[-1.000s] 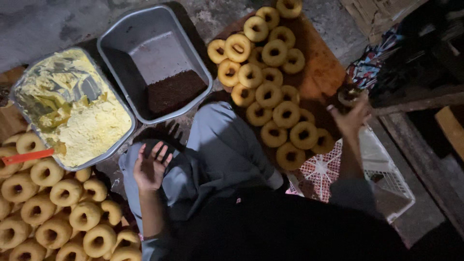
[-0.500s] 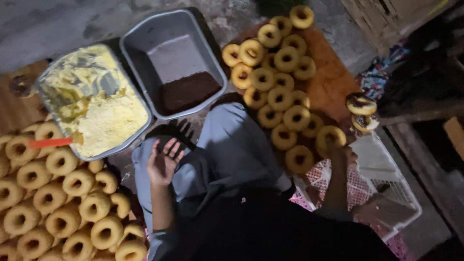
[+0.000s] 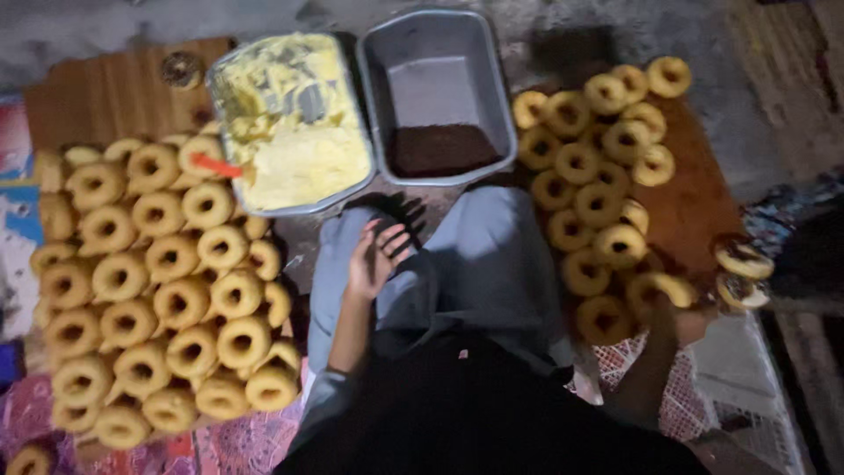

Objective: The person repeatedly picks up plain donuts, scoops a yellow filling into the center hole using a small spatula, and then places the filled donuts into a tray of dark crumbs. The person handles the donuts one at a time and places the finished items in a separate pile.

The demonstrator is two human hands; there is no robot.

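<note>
From the head view, the left hand (image 3: 376, 257) is seen resting palm-up and spread wide on the grey-trousered knee, nothing held. The right hand (image 3: 664, 310) is lowered onto a plain golden ring doughnut (image 3: 658, 288) at the near edge of the brown wooden board (image 3: 694, 198); how tightly it's gripped can't be told, too dark. Just right of that hand two chocolate-topped doughnuts (image 3: 743, 259) are perched at the edge and could easily get knocked off by a careless wrist.

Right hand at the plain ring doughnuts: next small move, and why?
Probably close the right hand on the plain ring doughnut under it and lift. The hand is blurred there, grip unclear; the left hand rests open-palmed on the knee, holding nothing.
</note>
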